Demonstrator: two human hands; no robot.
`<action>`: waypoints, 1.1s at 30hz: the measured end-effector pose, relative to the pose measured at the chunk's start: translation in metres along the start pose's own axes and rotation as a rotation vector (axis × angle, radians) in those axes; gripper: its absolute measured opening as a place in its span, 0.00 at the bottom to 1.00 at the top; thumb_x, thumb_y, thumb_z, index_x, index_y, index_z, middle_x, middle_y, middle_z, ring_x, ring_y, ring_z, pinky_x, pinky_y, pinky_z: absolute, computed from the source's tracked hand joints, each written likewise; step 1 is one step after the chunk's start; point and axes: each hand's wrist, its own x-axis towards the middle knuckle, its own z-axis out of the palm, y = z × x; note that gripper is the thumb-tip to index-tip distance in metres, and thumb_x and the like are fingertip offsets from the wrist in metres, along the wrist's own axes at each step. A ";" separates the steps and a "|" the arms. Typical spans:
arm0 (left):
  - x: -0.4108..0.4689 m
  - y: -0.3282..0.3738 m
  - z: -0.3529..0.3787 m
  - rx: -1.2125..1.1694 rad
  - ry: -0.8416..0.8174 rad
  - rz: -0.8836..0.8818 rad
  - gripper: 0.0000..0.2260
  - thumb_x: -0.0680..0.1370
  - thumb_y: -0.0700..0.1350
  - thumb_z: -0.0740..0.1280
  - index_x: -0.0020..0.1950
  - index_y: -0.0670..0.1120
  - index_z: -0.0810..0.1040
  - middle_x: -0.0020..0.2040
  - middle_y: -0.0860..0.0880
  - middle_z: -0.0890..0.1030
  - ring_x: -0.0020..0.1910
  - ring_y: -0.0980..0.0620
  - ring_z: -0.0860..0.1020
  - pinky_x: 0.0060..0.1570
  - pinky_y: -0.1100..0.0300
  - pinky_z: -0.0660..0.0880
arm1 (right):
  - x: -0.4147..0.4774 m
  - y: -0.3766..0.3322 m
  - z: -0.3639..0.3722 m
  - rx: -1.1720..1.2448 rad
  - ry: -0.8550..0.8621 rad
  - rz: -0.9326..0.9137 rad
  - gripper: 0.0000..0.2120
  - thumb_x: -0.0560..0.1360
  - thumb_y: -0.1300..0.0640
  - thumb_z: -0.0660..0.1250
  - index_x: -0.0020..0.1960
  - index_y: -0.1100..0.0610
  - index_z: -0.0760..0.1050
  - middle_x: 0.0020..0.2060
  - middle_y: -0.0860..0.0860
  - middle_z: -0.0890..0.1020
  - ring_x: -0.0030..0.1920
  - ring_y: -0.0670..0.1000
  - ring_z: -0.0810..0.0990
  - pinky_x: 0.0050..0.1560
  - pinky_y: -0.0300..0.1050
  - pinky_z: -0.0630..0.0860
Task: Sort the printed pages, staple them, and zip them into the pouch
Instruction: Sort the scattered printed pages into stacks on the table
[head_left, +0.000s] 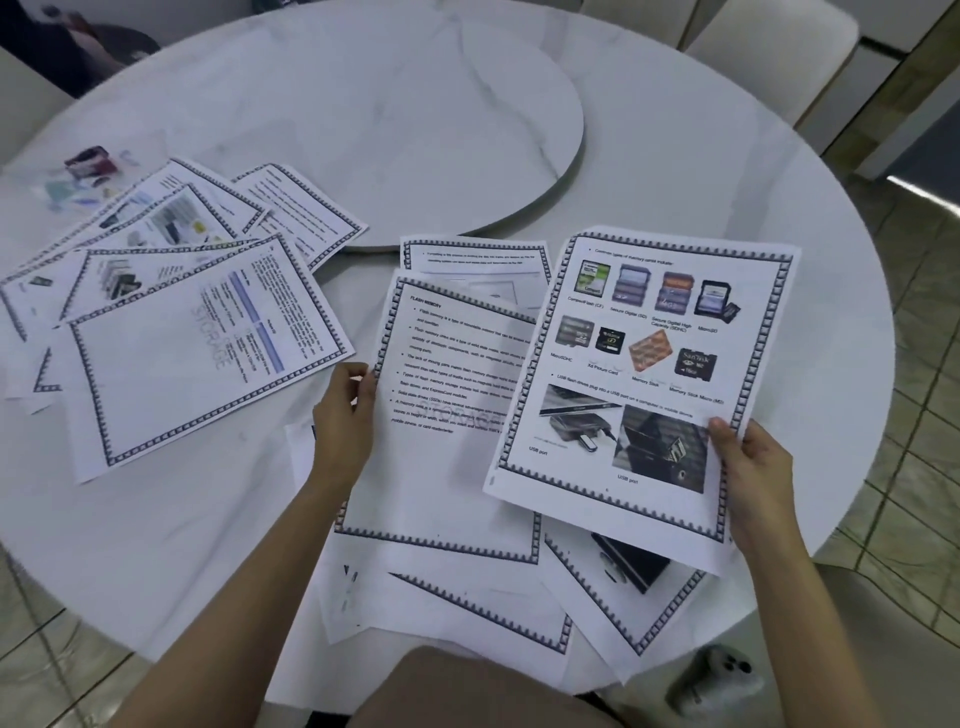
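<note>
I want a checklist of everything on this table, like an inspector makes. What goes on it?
Surface: round white marble table with a raised turntable in the middle.
Job's things: fanned pile of pages at left; text page and picture page held up; loose pages under them; blurry, likely clear pouch far left.
Clutter: dark object half under the pages; white object beside the near edge.
Hands: left hand grips the text page's left edge; right hand grips the picture page's right edge.
Cables: nothing seen.
Surroundings: pale chairs, tiled floor.
</note>
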 end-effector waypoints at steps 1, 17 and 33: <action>0.000 -0.001 -0.001 -0.008 0.002 -0.008 0.07 0.81 0.46 0.59 0.54 0.45 0.72 0.39 0.50 0.75 0.41 0.49 0.71 0.38 0.63 0.67 | 0.001 0.001 0.001 0.002 -0.007 -0.004 0.37 0.47 0.24 0.70 0.45 0.50 0.78 0.37 0.42 0.85 0.38 0.43 0.84 0.38 0.38 0.81; 0.004 0.003 -0.004 -0.199 -0.154 -0.237 0.07 0.80 0.45 0.60 0.54 0.45 0.76 0.47 0.51 0.80 0.46 0.53 0.78 0.48 0.59 0.75 | -0.028 0.033 0.067 -0.176 -0.201 0.036 0.05 0.77 0.54 0.62 0.50 0.49 0.77 0.42 0.49 0.84 0.40 0.47 0.84 0.40 0.43 0.81; -0.015 0.011 -0.002 -0.186 -0.257 -0.063 0.09 0.79 0.42 0.63 0.58 0.50 0.72 0.49 0.60 0.79 0.45 0.66 0.78 0.41 0.74 0.73 | -0.042 0.031 0.097 -0.389 -0.236 -0.054 0.10 0.77 0.56 0.63 0.58 0.54 0.74 0.50 0.48 0.78 0.45 0.40 0.77 0.43 0.31 0.73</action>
